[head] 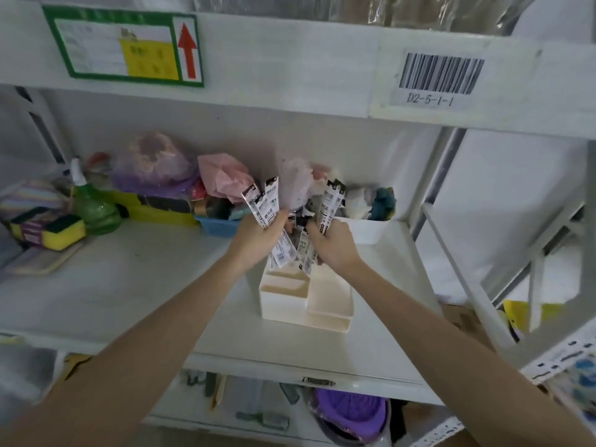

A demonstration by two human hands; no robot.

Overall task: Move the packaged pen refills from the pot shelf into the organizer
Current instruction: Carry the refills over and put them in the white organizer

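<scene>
- White metal shelving fills the view; the middle shelf (135,285) carries the work, and a barcode label (440,75) and a green-framed sign with a red arrow (124,48) sit on the shelf edge above.
- At the front of that shelf stands a white organizer (306,301) with stepped compartments; its front compartments look empty.
- Left hand (258,235) has its grip closed round a fan of packaged pen refills (263,201), tops pointing up and back.
- Right hand (332,245) likewise grips a bunch of refill packets (329,204); more packets (292,250) hang between the two hands, their lower ends just above or dipping into the organizer's rear compartment — which, I cannot tell.
- Behind them lie bagged items, a blue basket (217,225), a green spray bottle (93,204) and sponges (54,232) to the left.
- Judgement: the refills are gathered and already over the organizer, so the carry looks mostly done; what remains is lowering them into a compartment, letting go, and checking none are left behind.
- Loose packets could slip or splay as they go in.
</scene>
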